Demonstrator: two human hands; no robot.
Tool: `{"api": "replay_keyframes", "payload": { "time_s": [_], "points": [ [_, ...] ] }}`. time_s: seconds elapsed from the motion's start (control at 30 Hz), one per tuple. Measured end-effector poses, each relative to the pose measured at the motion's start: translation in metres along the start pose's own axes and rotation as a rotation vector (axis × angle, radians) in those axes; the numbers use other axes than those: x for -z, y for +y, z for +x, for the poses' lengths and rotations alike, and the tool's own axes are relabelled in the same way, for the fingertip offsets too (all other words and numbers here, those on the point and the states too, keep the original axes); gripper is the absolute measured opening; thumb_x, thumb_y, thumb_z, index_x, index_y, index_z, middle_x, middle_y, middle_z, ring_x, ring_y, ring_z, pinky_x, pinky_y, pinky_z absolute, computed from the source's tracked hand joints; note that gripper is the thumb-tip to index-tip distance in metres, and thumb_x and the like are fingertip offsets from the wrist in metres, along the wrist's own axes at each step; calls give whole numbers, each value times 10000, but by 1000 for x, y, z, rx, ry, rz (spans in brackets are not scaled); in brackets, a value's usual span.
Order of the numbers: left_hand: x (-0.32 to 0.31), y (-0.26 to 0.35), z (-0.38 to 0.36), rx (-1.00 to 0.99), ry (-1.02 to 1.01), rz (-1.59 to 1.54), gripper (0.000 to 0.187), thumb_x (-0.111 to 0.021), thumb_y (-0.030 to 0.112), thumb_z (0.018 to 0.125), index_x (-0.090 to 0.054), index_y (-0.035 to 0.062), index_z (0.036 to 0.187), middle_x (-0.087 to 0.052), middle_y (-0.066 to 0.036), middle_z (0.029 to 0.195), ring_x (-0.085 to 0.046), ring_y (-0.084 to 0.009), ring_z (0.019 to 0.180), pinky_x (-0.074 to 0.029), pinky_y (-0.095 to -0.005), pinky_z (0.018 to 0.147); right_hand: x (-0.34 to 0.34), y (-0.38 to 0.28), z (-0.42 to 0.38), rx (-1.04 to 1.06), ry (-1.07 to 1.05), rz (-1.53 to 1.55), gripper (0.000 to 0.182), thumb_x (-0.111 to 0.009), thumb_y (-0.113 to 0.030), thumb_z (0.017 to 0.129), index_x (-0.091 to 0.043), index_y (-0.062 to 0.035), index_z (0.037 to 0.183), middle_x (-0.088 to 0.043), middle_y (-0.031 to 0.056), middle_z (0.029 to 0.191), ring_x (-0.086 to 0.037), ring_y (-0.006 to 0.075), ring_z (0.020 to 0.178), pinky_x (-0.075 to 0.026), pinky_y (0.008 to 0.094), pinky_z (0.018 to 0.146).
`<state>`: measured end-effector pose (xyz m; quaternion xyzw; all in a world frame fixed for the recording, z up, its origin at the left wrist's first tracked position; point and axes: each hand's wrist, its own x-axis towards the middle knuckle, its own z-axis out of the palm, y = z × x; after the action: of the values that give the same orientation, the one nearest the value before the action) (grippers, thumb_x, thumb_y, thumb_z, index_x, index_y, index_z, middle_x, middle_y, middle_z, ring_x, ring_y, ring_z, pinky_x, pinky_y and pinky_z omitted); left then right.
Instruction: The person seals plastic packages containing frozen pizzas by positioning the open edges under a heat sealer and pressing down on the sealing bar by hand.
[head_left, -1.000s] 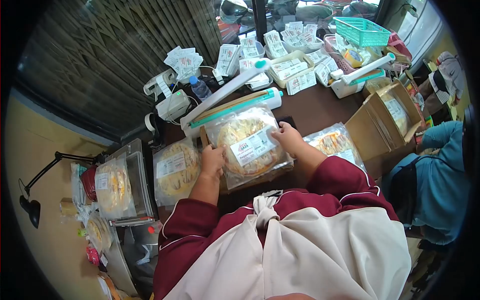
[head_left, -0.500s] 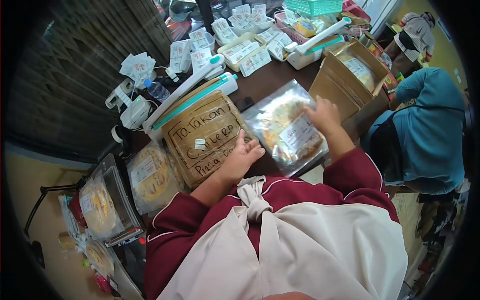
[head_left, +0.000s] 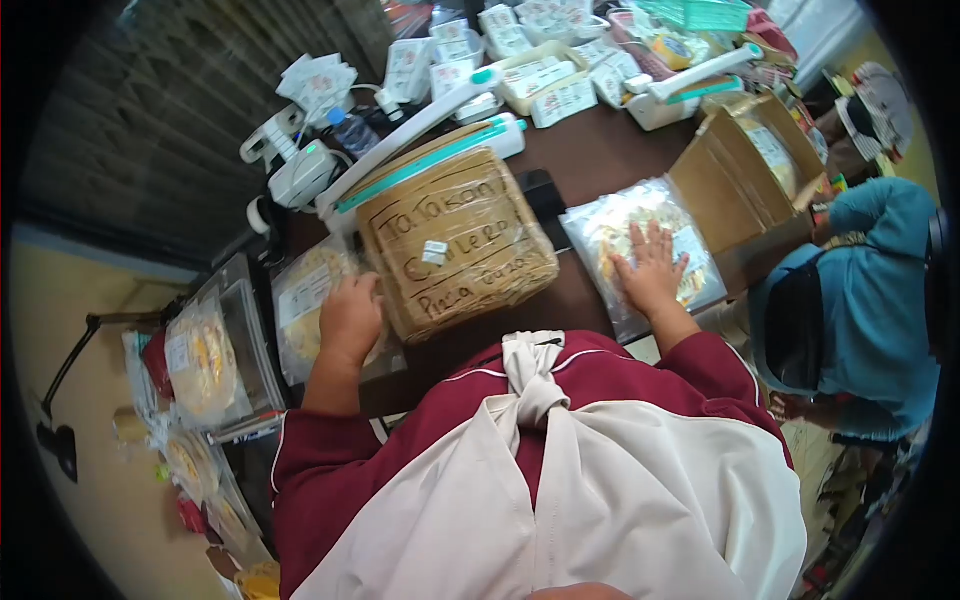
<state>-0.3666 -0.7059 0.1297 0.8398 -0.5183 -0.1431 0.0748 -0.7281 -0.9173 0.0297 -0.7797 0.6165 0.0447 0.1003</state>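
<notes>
My right hand (head_left: 652,268) lies flat with spread fingers on a pizza in a clear plastic bag (head_left: 640,215), which has a white label. That bag rests near the table's front edge, beside an open cardboard carton. On the other side, my left hand (head_left: 350,318) has its fingers curled at the edge of another bagged pizza (head_left: 300,295), also labelled; its fingertips are partly hidden. Between the hands sits a taped brown cardboard box (head_left: 455,235) with handwriting and a small white sticker on top.
Behind the box is a white-and-teal bag sealer (head_left: 430,165); a second sealer (head_left: 700,90) stands farther right. Label stacks (head_left: 545,80) fill trays at the back. The open carton (head_left: 735,165) stands right, near a person in a teal shirt (head_left: 860,290). More bagged pizzas (head_left: 200,360) lie left.
My left hand has moved off the cardboard box to the left bagged pizza. My right hand has gone from gripping its bag's edge to lying flat on the bag. The view has shifted.
</notes>
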Motion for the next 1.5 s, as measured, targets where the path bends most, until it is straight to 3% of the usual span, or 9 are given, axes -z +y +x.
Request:
{"api": "replay_keyframes", "payload": {
  "time_s": [0.2,0.33,0.47,0.63,0.87,1.03,1.07,1.2,1.5],
  "points": [
    [-23,-71,-32,-265,71,293,238,-592,144,753,-710,223,944,-498,-130,1247,-448,-321,1163,-381,-411,966,5,-23,10,-73,-54,46,741,-541,-533,808,-286,-226,1432,-157,113,1516,-80,303,1409,-44,649,1046],
    [-30,-81,-30,-319,133,261,112,-617,157,729,-701,176,799,-496,-101,1269,-422,-318,1198,-367,-414,985,15,-47,14,31,-63,166,724,-580,-491,796,-350,-155,1395,-247,161,1475,-154,318,1391,-74,638,1049],
    [-22,-90,-22,-435,208,142,61,-638,108,689,-677,129,731,-564,-92,1173,-481,-300,1140,-379,-415,979,35,-85,4,224,-4,289,599,-608,-394,818,-461,-95,1316,-441,182,1346,-368,316,1289,-196,563,1055],
    [66,-78,-24,-347,511,-241,119,-603,-18,724,-646,64,800,-606,-86,1007,-545,-274,1015,-399,-397,969,77,-125,-16,693,-378,752,557,-659,-237,805,-459,-54,1291,-544,184,1219,-536,313,1113,-414,356,948],
    [134,-5,-54,-432,1007,-441,86,-448,-12,875,-531,-9,895,-563,-148,1042,-558,-223,995,-375,-375,974,113,-185,-56,1337,-541,912,883,-762,-160,687,-276,-82,1419,-348,192,1402,-357,330,1289,-296,395,1058],
    [105,9,-39,-121,887,-679,99,-437,55,922,-484,32,838,-519,-34,752,-505,-95,640,-432,-239,612,86,-183,-64,1130,-759,1659,707,-685,-70,789,-310,0,1385,-420,97,1353,-402,171,1242,-295,325,1045],
    [98,11,-35,-69,828,-798,103,-441,63,926,-487,37,837,-517,-31,751,-496,-90,621,-423,-233,592,75,-178,-59,1098,-496,1545,496,-600,-45,863,-406,-5,1317,-524,68,1223,-476,130,1136,-359,291,982],
    [56,0,-18,73,616,-995,112,-446,80,936,-497,50,841,-512,-18,742,-478,-75,581,-396,-215,537,49,-172,-54,673,-549,1636,264,-509,-86,928,-505,-17,1183,-584,28,1063,-521,88,980,-412,248,870],
    [29,-7,14,119,532,-1119,101,-471,88,939,-511,44,858,-536,-10,702,-488,-66,561,-410,-213,523,67,-173,-15,412,-265,1275,187,-514,-160,931,-632,-15,949,-602,-18,816,-527,60,753,-425,200,688]
  ]
}}
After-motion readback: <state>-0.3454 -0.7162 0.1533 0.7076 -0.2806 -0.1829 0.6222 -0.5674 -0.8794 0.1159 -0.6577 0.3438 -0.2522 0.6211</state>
